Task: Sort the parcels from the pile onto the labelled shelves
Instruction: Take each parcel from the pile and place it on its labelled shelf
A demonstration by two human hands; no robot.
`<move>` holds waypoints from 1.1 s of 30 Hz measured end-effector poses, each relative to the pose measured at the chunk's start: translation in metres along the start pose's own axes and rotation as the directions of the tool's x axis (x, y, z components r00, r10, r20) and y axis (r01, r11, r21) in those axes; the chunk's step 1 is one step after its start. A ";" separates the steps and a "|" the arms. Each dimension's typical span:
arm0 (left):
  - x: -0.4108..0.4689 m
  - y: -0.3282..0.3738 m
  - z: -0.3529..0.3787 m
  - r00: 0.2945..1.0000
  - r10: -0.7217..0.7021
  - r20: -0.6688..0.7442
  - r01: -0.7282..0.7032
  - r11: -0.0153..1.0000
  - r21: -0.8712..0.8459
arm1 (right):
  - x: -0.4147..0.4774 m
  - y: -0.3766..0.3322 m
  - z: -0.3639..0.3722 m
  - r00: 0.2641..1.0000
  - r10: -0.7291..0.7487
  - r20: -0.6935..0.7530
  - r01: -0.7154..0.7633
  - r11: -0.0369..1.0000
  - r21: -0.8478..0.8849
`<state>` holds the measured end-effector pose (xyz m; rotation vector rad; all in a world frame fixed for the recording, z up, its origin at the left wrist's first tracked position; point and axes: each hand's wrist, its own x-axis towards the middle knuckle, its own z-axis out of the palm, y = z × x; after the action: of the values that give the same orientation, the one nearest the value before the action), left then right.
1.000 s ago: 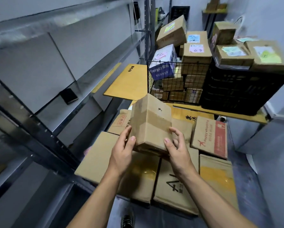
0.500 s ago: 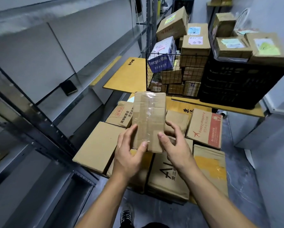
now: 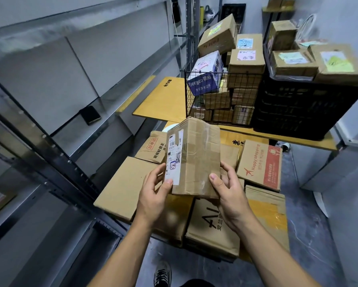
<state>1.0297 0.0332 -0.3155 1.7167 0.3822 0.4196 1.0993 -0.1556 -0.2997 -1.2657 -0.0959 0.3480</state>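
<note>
Dim cool indoor light, glare streaking along the metal shelving (image 3: 55, 146), wide-angle bending its uprights, boxes (image 3: 246, 61) beyond it blurring softly

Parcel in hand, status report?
Hands: left hand and right hand grip the taped parcel by its lower end. Its shipping label faces camera. Held over the pile; nothing between it and the shelves.

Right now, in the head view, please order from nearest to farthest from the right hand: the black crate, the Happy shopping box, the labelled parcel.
1. The labelled parcel, held by the right hand, just ahead of it.
2. The Happy shopping box, lying low just to the right.
3. The black crate, far back on the right, higher up.
</note>
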 end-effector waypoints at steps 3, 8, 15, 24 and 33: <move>-0.002 0.003 0.000 0.999 -0.007 0.044 0.009 0.999 -0.049 | 0.001 -0.001 -0.001 0.999 0.018 0.045 -0.019 1.000 0.021; -0.006 0.006 -0.001 1.000 0.011 0.007 -0.011 1.000 -0.020 | 0.001 0.001 0.002 0.996 -0.090 -0.013 0.087 0.989 -0.120; -0.026 0.017 -0.016 0.986 0.128 -0.106 -0.104 0.972 0.211 | -0.006 0.006 0.016 0.961 -0.256 0.103 0.273 0.833 -0.481; -0.063 0.022 -0.071 0.946 0.213 -0.246 -0.096 0.905 0.415 | -0.016 0.022 0.071 0.937 -0.092 0.338 0.224 0.899 -0.377; -0.149 0.016 -0.163 0.866 0.188 -0.464 0.046 0.893 0.448 | -0.076 0.053 0.177 0.831 0.003 0.556 0.232 0.907 -0.351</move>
<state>0.8211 0.1004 -0.2821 2.0647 0.8451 0.8959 0.9711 -0.0036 -0.2867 -1.5302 -0.7737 0.6001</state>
